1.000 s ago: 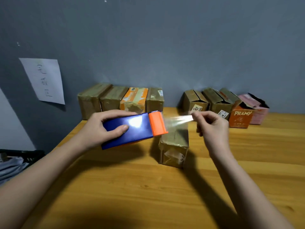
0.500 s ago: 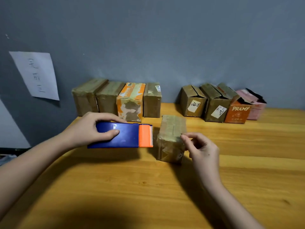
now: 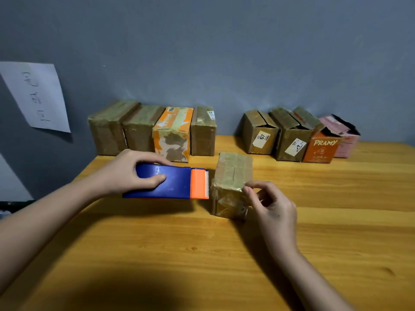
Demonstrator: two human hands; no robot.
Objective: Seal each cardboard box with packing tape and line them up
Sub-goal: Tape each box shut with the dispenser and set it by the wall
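A: Well, what surrounds the cardboard box (image 3: 232, 173) being taped?

B: It sits mid-way across the wooden table (image 3: 202, 254). Behind it, against the grey wall (image 3: 224, 52), stand four closed boxes in a row (image 3: 152, 131) on the left, and four more (image 3: 298, 135) on the right with their flaps open.

A: And the hands?

B: The left hand (image 3: 125, 173) is clamped around the blue tape dispenser (image 3: 166, 182), whose orange toothed end (image 3: 199, 184) is just beside the box's left side. The right hand (image 3: 272, 205) has its fingers curled, fingertips at the box's near right top edge; whether they pinch tape there cannot be told.

A: Any writing?

B: An orange box (image 3: 321, 149) reads "PRAMY". White labels on two brown open boxes show "07" (image 3: 261, 139) and a partly legible number (image 3: 295, 147). A handwritten paper sheet (image 3: 38, 95) hangs on the wall, unreadable.
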